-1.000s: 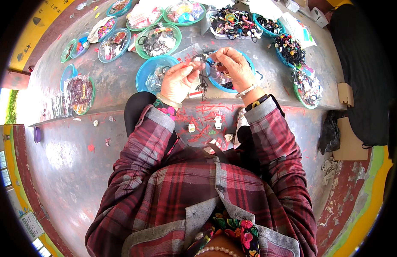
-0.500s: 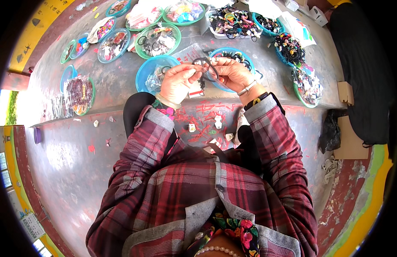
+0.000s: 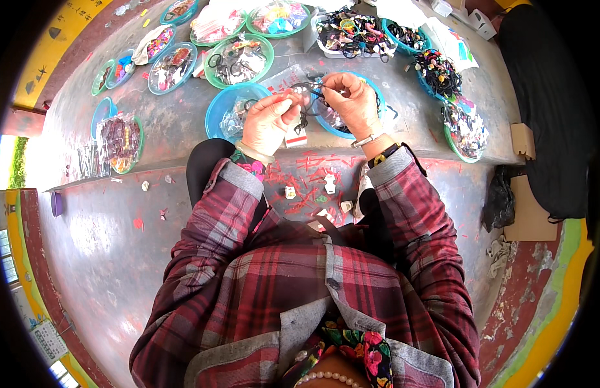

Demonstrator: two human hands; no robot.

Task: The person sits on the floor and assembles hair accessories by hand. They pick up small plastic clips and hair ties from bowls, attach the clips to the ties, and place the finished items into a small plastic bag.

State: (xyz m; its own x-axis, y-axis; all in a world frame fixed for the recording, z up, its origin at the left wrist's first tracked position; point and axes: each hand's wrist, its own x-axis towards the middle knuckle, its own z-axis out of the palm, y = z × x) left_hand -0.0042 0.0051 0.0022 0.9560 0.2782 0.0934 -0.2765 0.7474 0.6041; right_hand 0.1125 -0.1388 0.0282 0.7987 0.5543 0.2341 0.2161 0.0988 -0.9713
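Note:
Both my hands are raised over the near edge of the grey ledge, fingertips close together. A black elastic hair tie (image 3: 306,86) stretches between them. My left hand (image 3: 267,124) is closed in a pinch on its left end, where something clear and shiny shows, too blurred to name. With thumb and forefinger, my right hand (image 3: 353,107) pinches the other end. Behind the left fingers stands a blue basin (image 3: 217,107) with clear plastic packets. Another blue basin (image 3: 368,79), holding black hair ties, is partly hidden by my right hand.
Green basins (image 3: 266,63) and a white tub (image 3: 321,46) of hair accessories stand farther back. At the right is a heaped basin (image 3: 436,77) of hair ties. Red scraps (image 3: 306,174) litter the lower floor between my knees. A cardboard piece (image 3: 529,207) lies right.
My right hand has turned and lifted slightly, its fingers now pinched higher. The hair tie's hanging loop has been drawn out flatter between the hands. My left hand has barely moved.

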